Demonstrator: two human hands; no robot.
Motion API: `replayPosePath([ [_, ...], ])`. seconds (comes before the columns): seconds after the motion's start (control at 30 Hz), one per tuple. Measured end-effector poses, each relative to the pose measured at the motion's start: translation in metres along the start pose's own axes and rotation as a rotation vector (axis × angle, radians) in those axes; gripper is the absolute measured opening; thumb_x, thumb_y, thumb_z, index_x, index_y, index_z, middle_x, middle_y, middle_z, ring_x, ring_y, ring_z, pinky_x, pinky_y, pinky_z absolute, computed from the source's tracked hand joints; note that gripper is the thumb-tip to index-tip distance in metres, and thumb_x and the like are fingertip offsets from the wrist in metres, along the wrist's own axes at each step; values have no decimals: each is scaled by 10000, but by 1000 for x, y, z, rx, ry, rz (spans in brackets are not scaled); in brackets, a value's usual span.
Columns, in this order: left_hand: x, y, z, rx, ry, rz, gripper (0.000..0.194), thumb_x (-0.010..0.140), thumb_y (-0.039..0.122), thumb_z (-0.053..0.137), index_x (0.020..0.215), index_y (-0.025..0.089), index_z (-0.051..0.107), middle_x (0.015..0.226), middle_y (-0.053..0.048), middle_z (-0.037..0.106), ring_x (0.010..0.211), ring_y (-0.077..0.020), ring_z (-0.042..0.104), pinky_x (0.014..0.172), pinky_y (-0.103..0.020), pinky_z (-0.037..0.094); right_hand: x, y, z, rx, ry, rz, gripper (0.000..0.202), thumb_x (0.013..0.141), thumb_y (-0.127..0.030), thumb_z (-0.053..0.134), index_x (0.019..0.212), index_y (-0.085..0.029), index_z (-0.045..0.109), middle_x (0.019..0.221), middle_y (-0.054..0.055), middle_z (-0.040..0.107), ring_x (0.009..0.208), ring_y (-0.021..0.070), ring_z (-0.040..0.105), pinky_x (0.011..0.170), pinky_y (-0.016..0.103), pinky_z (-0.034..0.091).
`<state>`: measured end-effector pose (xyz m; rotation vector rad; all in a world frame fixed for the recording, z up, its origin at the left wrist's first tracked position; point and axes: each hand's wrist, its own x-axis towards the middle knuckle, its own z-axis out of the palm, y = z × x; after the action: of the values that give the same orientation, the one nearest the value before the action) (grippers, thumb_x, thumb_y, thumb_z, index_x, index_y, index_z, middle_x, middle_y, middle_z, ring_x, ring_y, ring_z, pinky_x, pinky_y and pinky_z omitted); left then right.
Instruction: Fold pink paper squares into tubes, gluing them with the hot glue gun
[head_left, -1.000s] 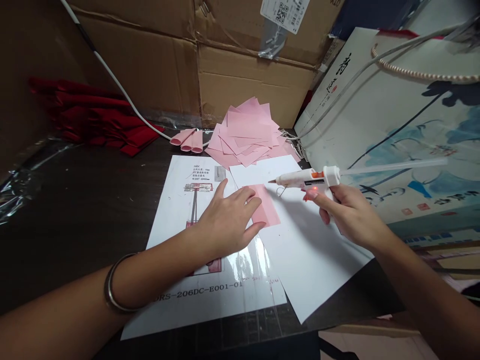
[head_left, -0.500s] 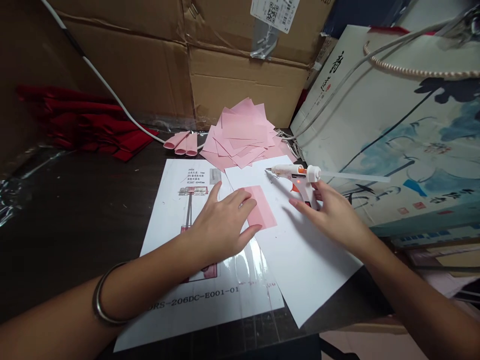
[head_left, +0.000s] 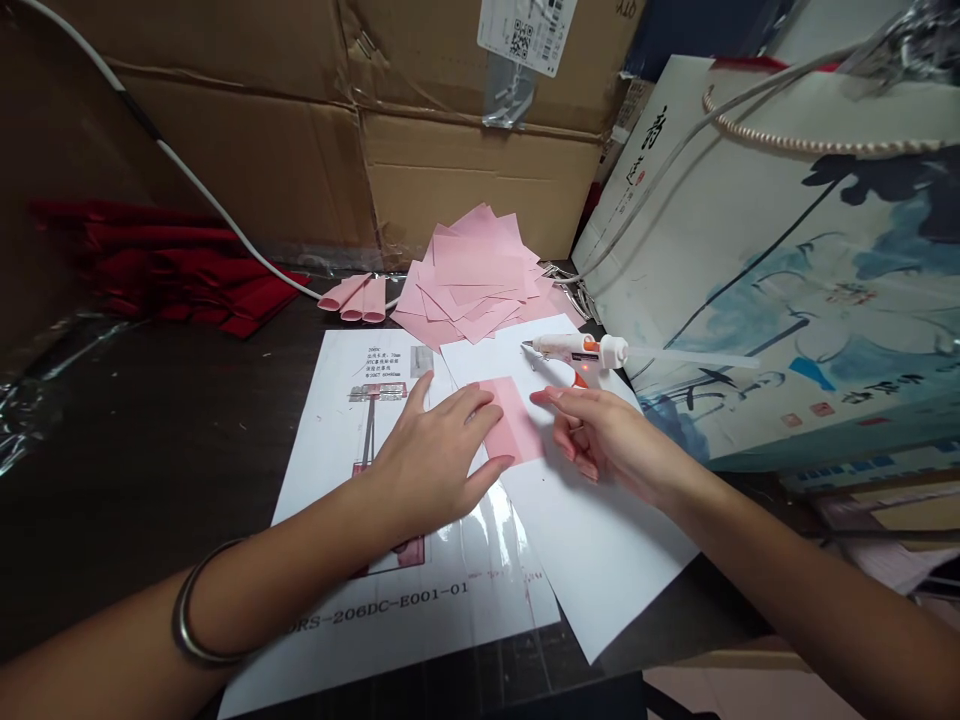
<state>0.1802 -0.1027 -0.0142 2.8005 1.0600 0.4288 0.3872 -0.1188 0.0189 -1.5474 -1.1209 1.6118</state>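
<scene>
My left hand (head_left: 439,455) rests with fingers spread over the left edge of a pink sheet (head_left: 517,425), which lies on white paper (head_left: 600,560). My right hand (head_left: 607,435) hovers to the right of that sheet, its fingers partly curled and apart, holding nothing. Just beyond it a white and orange glue gun (head_left: 581,350) rests on the paper, nozzle to the left, with a clear glue stick (head_left: 697,358) out of its back. Under my left forearm is a printed drawing sheet (head_left: 315,480).
A pile of pink sheets (head_left: 480,265) and several rolled pink pieces (head_left: 373,298) lie at the back. Red folded pieces (head_left: 187,270) are at the left. A cardboard box (head_left: 480,180) stands behind, a painted paper bag (head_left: 750,250) at the right, and a white cable (head_left: 202,185) crosses the back.
My right hand has let go of the glue gun's handle and moved left, toward the pink sheet. My left hand has stayed over the sheet's left edge. The view has shifted slightly.
</scene>
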Motion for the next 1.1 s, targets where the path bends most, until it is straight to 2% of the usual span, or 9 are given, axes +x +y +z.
replayPosePath([
  [0.23, 0, 1, -1, -11, 1, -6, 364, 955, 412, 431, 1193, 165, 553, 1250, -118, 615, 1249, -261, 501, 1136, -595, 182, 7, -1, 0, 117, -44, 147, 234, 872, -423, 538, 861, -196, 595, 468, -80, 361, 366, 69, 199, 355, 234, 132],
  [0.33, 0, 1, 0, -19, 3, -10, 374, 951, 413, 440, 1203, 158, 548, 1272, -124, 600, 1266, -264, 489, 1140, -589, 181, 11, 0, 1, 61, -86, 119, 345, 880, -394, 534, 608, -210, 428, 452, -84, 285, 377, 60, 159, 366, 234, 104],
  [0.4, 0, 0, 0, -27, 3, -14, 372, 945, 409, 453, 1204, 160, 546, 1279, -123, 595, 1257, -267, 499, 1140, -590, 182, 12, 2, 1, -15, -94, 61, 387, 884, -377, 533, 573, -214, 371, 461, -83, 274, 383, 62, 165, 370, 237, 107],
  [0.47, -1, 0, 0, -37, 6, -17, 370, 939, 411, 465, 1202, 163, 545, 1284, -124, 592, 1251, -272, 507, 1139, -598, 176, 12, 5, 0, -124, -94, -46, 304, 895, -348, 523, 630, -205, 478, 483, -79, 308, 394, 71, 218, 376, 233, 154],
  [0.53, -1, -1, 0, -50, 9, -20, 371, 937, 415, 470, 1205, 167, 541, 1292, -123, 592, 1261, -272, 501, 1140, -603, 168, 12, 9, -1, -262, -71, -204, 212, 912, -319, 506, 769, -201, 609, 539, -53, 431, 445, 89, 356, 413, 231, 274],
  [0.6, -2, -2, 1, -67, 14, -27, 384, 933, 420, 483, 1216, 164, 531, 1291, -119, 598, 1271, -268, 497, 1143, -602, 165, 12, 14, -1, -407, -3, -369, 187, 913, -293, 517, 891, -207, 681, 710, 2, 603, 600, 126, 531, 531, 260, 421],
  [0.67, -2, -4, 2, -80, 19, -40, 404, 925, 428, 503, 1222, 156, 523, 1290, -122, 606, 1283, -267, 491, 1145, -599, 166, 13, 18, -2, -511, 61, -505, 204, 900, -245, 531, 988, -216, 713, 964, 53, 687, 839, 181, 631, 713, 326, 511],
  [0.83, -2, -6, 3, -90, 32, -48, 431, 916, 461, 518, 1221, 157, 522, 1328, -135, 587, 1301, -283, 481, 1137, -600, 193, 16, 22, -3, -577, 13, -716, 329, 930, -187, 478, 1177, -248, 688, 1266, 56, 656, 1216, 212, 575, 1063, 453, 434],
  [1.1, 0, -5, 5, -75, 65, -95, 464, 877, 510, 569, 1200, 179, 539, 1352, -120, 558, 1297, -284, 479, 1126, -555, 268, 14, 22, -1, -656, -1, -746, 361, 911, -165, 515, 1235, -248, 650, 1294, 39, 630, 1246, 209, 561, 1087, 462, 439],
])
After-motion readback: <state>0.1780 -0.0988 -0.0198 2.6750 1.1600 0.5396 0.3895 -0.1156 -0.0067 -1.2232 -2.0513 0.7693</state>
